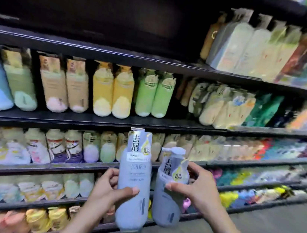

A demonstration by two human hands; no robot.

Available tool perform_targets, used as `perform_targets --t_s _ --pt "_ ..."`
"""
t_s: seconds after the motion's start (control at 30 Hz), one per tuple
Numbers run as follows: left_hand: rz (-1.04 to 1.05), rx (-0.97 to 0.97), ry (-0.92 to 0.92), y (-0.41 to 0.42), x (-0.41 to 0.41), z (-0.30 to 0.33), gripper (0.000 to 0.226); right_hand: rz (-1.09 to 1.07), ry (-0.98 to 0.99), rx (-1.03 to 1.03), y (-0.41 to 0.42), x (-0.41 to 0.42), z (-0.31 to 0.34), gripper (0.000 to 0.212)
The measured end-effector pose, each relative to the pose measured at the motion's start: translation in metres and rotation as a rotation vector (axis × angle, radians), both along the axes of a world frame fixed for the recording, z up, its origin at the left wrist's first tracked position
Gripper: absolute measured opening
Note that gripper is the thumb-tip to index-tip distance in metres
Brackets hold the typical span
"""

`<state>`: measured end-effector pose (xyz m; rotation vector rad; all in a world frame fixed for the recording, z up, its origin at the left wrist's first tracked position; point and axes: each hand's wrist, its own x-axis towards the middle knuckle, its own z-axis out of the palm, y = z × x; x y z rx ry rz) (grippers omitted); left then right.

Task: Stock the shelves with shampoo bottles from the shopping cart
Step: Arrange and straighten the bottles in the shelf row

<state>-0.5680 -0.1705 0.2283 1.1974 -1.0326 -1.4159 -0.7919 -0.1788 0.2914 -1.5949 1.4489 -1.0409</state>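
Shelf stock (113, 89) blurred — labels unreadable.

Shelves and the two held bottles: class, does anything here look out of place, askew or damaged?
One thing stands out: the top shelf has a long bare stretch on its left, while the rows below are packed. The left hand and right hand each hold a grey-blue bottle; neither looks damaged or leaking.

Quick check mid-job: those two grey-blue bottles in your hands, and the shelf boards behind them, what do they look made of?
Left bottle and right bottle: likely plastic, matte grey-blue with only soft highlights; the right one's white pump head looks like smooth plastic. Each neck carries a glossy printed tag. Shelf boards: dark, flat, thin-edged, probably painted metal, though blur leaves that open.
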Motion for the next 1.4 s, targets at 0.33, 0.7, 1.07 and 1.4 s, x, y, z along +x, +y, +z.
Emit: perform_targets --t_s 0.33,0.7,1.07,1.4 --pt "-0.036 0.003 -0.049 -0.097 -0.085 0.015 0.082 -0.125 -0.076 -0.051 -0.112 -0.101 0.015 0.046" --pt "-0.012 -0.032 -0.114 -0.221 -0.127 0.022 0.079 -0.080 -0.144 -0.097 -0.295 -0.110 0.048 0.033" --pt "0.167 -0.054 -0.079 -0.295 -0.155 0.035 0.063 -0.042 -0.117 -0.096 -0.382 -0.119 0.038 0.026" --pt "0.261 -0.027 -0.114 -0.311 -0.158 0.034 0.064 0.123 -0.025 -0.047 -0.452 -0.092 0.033 0.045"
